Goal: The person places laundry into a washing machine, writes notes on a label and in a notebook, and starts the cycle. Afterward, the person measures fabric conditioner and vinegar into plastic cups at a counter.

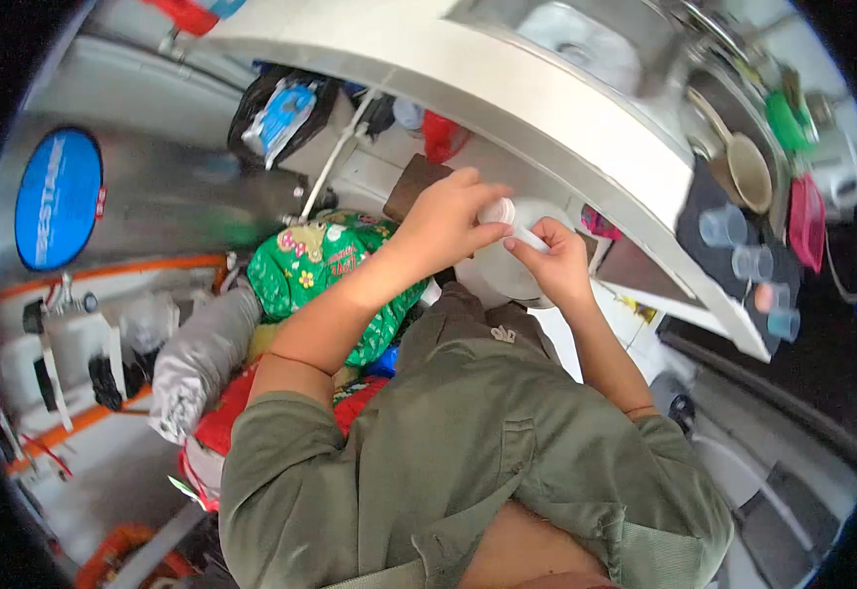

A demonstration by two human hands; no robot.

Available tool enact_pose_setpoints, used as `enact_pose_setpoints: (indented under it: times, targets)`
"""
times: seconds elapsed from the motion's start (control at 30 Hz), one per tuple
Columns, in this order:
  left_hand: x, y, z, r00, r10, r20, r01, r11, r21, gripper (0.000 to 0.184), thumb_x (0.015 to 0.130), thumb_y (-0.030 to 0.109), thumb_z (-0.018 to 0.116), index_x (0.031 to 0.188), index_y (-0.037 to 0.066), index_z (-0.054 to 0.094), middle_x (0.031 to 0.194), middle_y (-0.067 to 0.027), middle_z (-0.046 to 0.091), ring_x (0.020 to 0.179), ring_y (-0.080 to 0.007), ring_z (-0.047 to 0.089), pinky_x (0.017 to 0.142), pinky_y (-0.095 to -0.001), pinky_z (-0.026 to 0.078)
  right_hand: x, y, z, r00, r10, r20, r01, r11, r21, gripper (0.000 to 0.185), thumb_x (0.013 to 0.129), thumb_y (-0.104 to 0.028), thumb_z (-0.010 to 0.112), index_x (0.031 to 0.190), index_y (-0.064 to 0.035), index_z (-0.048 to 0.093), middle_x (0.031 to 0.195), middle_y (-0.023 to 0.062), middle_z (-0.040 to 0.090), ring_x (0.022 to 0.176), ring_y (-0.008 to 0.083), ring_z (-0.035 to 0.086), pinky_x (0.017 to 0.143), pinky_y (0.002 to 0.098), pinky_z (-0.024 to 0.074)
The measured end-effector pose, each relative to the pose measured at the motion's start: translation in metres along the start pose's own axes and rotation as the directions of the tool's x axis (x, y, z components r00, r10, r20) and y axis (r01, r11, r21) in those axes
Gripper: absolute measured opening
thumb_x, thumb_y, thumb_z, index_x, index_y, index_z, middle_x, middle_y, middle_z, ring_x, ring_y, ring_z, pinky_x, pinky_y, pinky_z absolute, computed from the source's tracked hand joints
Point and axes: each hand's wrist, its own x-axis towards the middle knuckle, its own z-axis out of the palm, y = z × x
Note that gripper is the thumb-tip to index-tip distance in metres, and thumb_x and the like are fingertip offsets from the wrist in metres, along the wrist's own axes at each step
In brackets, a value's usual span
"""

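Observation:
In the head view, my left hand [463, 218] is closed on a small white round piece [498, 211], like a cap or the end of a tube. My right hand [558, 258] pinches a white slim piece [527, 236] right beside it. Whether the two white pieces are joined I cannot tell. Both hands meet in front of my body, above a whitish round container [497, 278] on the floor. My fingers cover part of what they hold.
A white counter [428, 54] with a metal sink [578, 47] curves ahead. At right stand clear plastic cups [723, 227], a beige pan [748, 172] and a pink container [807, 221]. A green patterned bag [321, 265] and a silver roll [208, 348] lie at left.

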Motion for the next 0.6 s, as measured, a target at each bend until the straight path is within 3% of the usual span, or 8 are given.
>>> enact_pose_setpoints:
  times: [0.07,0.13,0.2,0.3,0.37,0.5,0.57,0.6]
  targets:
    - [-0.01,-0.026,-0.005,0.99,0.005,-0.142,0.002,0.999,0.052,0.031,0.072,0.023,0.067,0.088,-0.003,0.06,0.077,-0.0156,0.055,0.066,-0.0316,0.055,0.06,-0.0385,0.045,0.02,-0.009,0.029,0.997,0.037,0.062,-0.028,0.989,-0.149,0.028,0.068,-0.021,0.074,0.065,-0.0025,0.053,0.056,0.0046,0.053,0.053,0.0098,0.047,0.049,0.0266,0.0388]
    - [-0.02,-0.045,-0.015,0.946,-0.311,-0.092,0.323,0.924,0.206,0.029,0.072,0.025,0.066,0.078,-0.003,0.057,0.078,-0.0168,0.056,0.071,-0.034,0.056,0.062,-0.042,0.045,0.036,-0.014,0.061,0.994,-0.019,0.107,0.044,0.971,-0.235,0.029,0.067,-0.021,0.074,0.065,-0.0021,0.053,0.056,0.0058,0.053,0.052,0.0106,0.048,0.049,0.0274,0.039]
    - [-0.034,-0.073,-0.024,0.911,-0.4,-0.1,0.411,0.9,0.148,0.027,0.074,0.024,0.064,0.075,-0.002,0.055,0.08,-0.0171,0.056,0.075,-0.0356,0.056,0.062,-0.0444,0.044,0.052,-0.01,0.09,0.986,-0.078,0.149,0.121,0.944,-0.307,0.029,0.067,-0.021,0.074,0.065,-0.0017,0.053,0.055,0.007,0.052,0.052,0.0115,0.048,0.049,0.0281,0.0391]
    - [-0.051,-0.101,-0.039,0.922,-0.359,-0.146,0.376,0.919,0.118,0.024,0.074,0.019,0.063,0.086,-0.002,0.057,0.086,-0.0174,0.058,0.077,-0.036,0.056,0.066,-0.044,0.045,0.073,-0.002,0.121,0.976,-0.051,0.212,0.113,0.949,-0.293,0.029,0.066,-0.02,0.074,0.065,-0.001,0.053,0.056,0.008,0.052,0.052,0.0123,0.048,0.049,0.029,0.0395]
    - [-0.065,-0.13,-0.052,0.993,-0.099,-0.059,0.107,0.983,0.152,0.03,0.073,0.013,0.062,0.099,-0.001,0.055,0.09,-0.0162,0.058,0.081,-0.0352,0.056,0.071,-0.043,0.046,0.08,-0.007,0.141,0.959,-0.02,0.283,0.103,0.954,-0.282,0.029,0.07,-0.014,0.073,0.062,-0.0039,0.047,0.058,-0.0024,0.049,0.055,0.0049,0.041,0.049,0.0233,0.0356]
    - [-0.073,-0.175,-0.074,0.977,0.173,-0.125,-0.158,0.98,0.121,0.04,0.071,0.01,0.062,0.109,0.001,0.054,0.09,-0.0153,0.058,0.086,-0.0333,0.056,0.074,-0.0401,0.046,0.105,0.002,0.174,0.931,-0.032,0.362,0.15,0.941,-0.302,0.028,0.071,-0.015,0.073,0.064,-0.0041,0.048,0.059,-0.0025,0.05,0.056,0.0046,0.041,0.05,0.0224,0.0358]
    - [-0.078,-0.175,-0.08,0.942,-0.33,-0.056,0.333,0.941,0.06,0.04,0.072,0.01,0.061,0.11,0.004,0.054,0.092,-0.0165,0.058,0.091,-0.0315,0.056,0.078,-0.0384,0.046,0.115,0.002,0.186,0.933,0.067,0.352,0.009,0.977,-0.211,0.027,0.072,-0.016,0.073,0.066,-0.0043,0.049,0.061,-0.0018,0.051,0.057,0.0051,0.043,0.051,0.0223,0.0365]
    - [-0.076,-0.171,-0.085,0.911,-0.413,0.012,0.408,0.905,0.118,0.037,0.068,0.008,0.062,0.104,0.002,0.055,0.099,-0.0143,0.059,0.098,-0.0316,0.053,0.082,-0.0372,0.043,0.119,0.007,0.192,0.933,0.07,0.354,0.015,0.972,-0.233,0.03,0.07,-0.025,0.073,0.068,-0.0021,0.054,0.059,0.0025,0.055,0.055,0.0085,0.048,0.05,0.0276,0.0405]
